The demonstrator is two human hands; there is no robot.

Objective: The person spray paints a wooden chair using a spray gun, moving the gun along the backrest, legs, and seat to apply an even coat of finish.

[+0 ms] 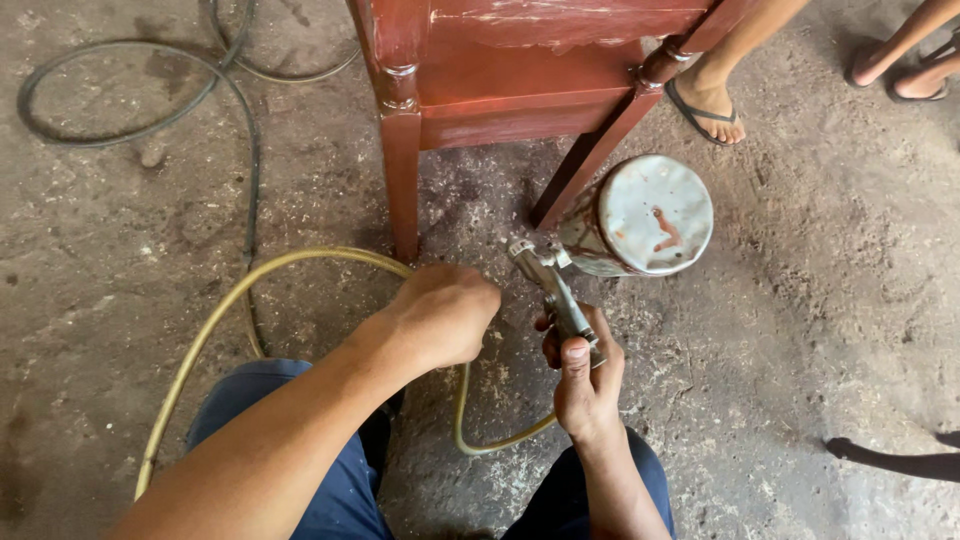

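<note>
the right hand (585, 380) is wrapped closed around the grip of a metal spray gun (555, 290), thumb lying along the top of the handle. the gun's round metal cup (650, 215), lid stained with reddish paint, sits at the far end of the gun, just right of the chair's rear leg. the left hand (445, 315) is curled into a loose fist low near the floor, just left of the gun; whether it grips anything cannot be told from this angle. a yellow hose (215, 320) loops from the near left, passes behind the left hand and curves back toward the gun's base. a red-brown wooden chair (500, 90) stands directly beyond both hands, its front leg (403, 180) close to the left hand. a black hose (130, 110) coils on the dusty concrete floor (820, 300) at far left. another person's sandalled foot (710, 105) stands at far right, beyond the chair. the person's blue-trousered knees (340, 490) fill the near edge.
</note>
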